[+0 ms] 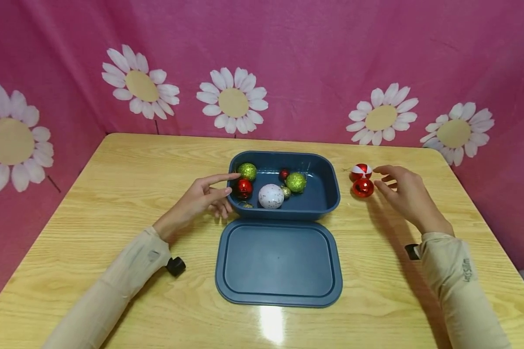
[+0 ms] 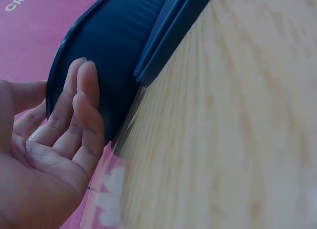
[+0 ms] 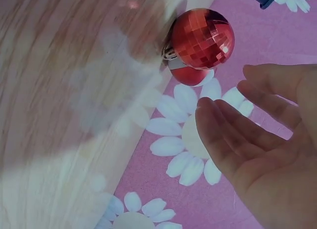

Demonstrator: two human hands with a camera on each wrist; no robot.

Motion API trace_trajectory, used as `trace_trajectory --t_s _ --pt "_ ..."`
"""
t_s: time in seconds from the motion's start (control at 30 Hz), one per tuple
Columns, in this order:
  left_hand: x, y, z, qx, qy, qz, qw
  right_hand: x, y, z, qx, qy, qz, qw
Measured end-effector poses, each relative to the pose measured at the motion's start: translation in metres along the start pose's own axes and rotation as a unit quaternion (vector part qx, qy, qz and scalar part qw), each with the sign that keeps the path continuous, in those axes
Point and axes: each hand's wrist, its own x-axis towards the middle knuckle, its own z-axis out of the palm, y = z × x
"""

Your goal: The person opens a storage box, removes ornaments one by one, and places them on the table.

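Baubles [image 1: 271, 196] in box [image 1: 327, 203] — lid [image 1: 279, 264] before.

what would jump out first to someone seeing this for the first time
The dark blue bin at mid-table, holding glittery green, red and speckled white baubles, with its lid lying flat in front. The left hand touches the bin's left wall, while the right hand hovers open beside a faceted red bauble and a red-and-white bauble on the wooden table.

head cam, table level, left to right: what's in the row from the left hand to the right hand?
left hand → red bauble in the bin → white speckled bauble → green glitter bauble → blue bin's right rim → red faceted bauble on the table → right hand
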Motion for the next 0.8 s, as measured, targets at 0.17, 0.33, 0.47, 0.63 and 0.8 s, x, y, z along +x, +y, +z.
trace_trajectory --t_s 0.17,0.33,0.47,0.63,0.8 --pt "0.000 0.001 0.002 0.003 0.003 0.005 1.0000 -0.001 -0.004 0.000 -0.002 0.015 0.010 1.000" --pt "0.000 -0.003 0.002 0.008 0.003 0.002 1.0000 0.000 -0.011 0.003 0.004 0.014 0.025 1.000" --pt "-0.001 -0.005 0.002 0.010 0.007 0.000 0.9999 0.000 -0.017 0.004 0.003 0.016 0.026 1.000" --pt "-0.001 -0.004 0.001 0.012 0.013 0.000 0.9998 0.002 -0.025 0.003 0.000 0.028 0.014 1.000" --pt "0.000 0.001 0.002 0.011 0.009 0.001 0.9999 0.003 -0.035 0.004 0.002 0.019 -0.004 1.000"
